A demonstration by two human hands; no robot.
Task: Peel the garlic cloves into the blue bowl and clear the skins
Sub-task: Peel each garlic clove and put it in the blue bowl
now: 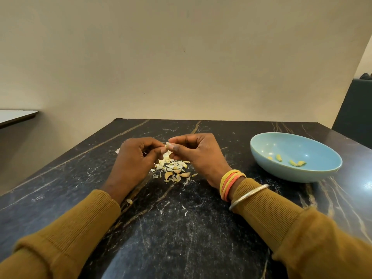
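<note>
My left hand (133,158) and my right hand (199,156) meet above the middle of the dark marble table (181,228). Together their fingertips pinch one small garlic clove (167,147) with pale skin on it. Below the hands lies a heap of papery skins (171,166) mixed with several unpeeled cloves (177,175). The blue bowl (261,150) stands at the right, apart from my right hand, and holds several peeled yellowish cloves (291,162).
Stray skin flakes lie on the table near my left sleeve (129,201), between my forearms (185,210) and beyond my left hand (117,151). A beige wall rises behind the table's far edge. A pale counter edge (18,117) shows at the left, dark furniture (354,109) at the right.
</note>
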